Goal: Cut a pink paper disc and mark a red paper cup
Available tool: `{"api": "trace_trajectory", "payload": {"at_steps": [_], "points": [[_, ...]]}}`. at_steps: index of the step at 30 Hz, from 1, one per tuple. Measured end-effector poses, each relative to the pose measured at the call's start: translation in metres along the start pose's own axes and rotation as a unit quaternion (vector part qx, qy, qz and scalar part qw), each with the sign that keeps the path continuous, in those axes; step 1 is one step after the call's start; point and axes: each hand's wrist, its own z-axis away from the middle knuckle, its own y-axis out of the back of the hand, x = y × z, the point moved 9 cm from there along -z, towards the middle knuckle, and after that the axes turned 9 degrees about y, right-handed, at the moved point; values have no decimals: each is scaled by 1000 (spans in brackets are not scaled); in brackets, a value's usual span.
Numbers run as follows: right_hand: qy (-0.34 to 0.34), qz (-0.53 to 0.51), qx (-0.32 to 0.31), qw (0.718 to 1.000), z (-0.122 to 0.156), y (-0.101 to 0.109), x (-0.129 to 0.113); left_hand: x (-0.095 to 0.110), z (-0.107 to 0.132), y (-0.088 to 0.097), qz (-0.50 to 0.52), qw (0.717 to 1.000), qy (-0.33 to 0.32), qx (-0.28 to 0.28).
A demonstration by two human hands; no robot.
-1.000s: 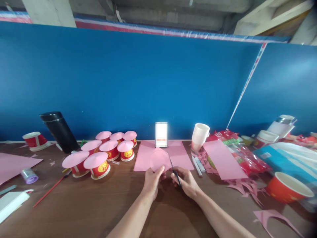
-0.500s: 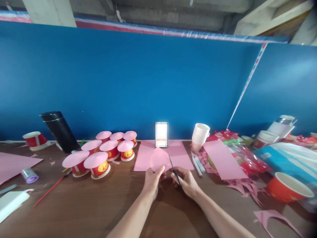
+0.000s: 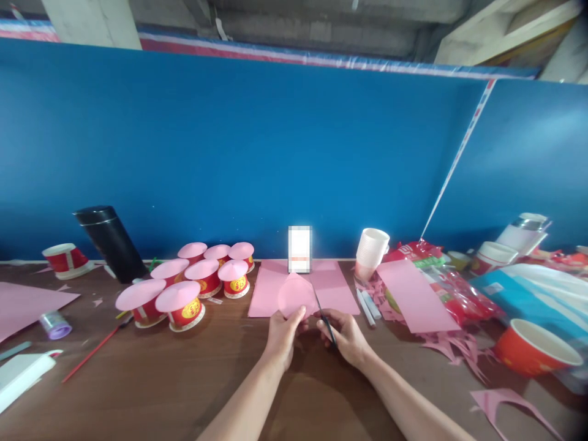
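Between thumb and fingers, my left hand [image 3: 285, 335] pinches the lower edge of a pink paper piece [image 3: 296, 295] with a rounded outline on it. My right hand [image 3: 346, 335] is closed around dark-handled scissors [image 3: 327, 324], whose blades point up along the right edge of the paper. Some right-hand fingers are hidden under the scissors. Behind the held piece lie pink paper sheets [image 3: 337, 285] on the table.
Left stand several red paper cups with pink cone tops [image 3: 179, 297], a black flask [image 3: 110, 245] and a red brush [image 3: 92, 354]. To the right are stacked white cups [image 3: 372, 251], markers [image 3: 366, 308], pink scraps [image 3: 452, 349] and an orange bowl [image 3: 535, 349]. A blue partition [image 3: 275, 147] rises behind.
Almost nothing differs. The pink paper piece has shifted very slightly in my left hand; both hands and the scissors stay in place.
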Motion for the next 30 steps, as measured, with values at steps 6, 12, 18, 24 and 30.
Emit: {"api": "trace_trajectory", "payload": {"at_steps": [6, 12, 18, 24, 30], "points": [[-1, 16, 0, 1000, 0, 1, 0, 2, 1, -1, 0, 1000, -2, 0], [-3, 15, 3, 1000, 0, 1, -3, 2, 1, 0, 8, 1000, -2, 5], [-6, 3, 8, 1000, 0, 0, -3, 1, 0, 0, 6, 1000, -10, 0], [-10, 13, 11, 1000, 1, 1, 0, 2, 1, 0, 8, 1000, -7, 4], [-5, -8, 7, 1000, 0, 0, 0, 2, 0, 0, -13, 1000, -8, 9]]}}
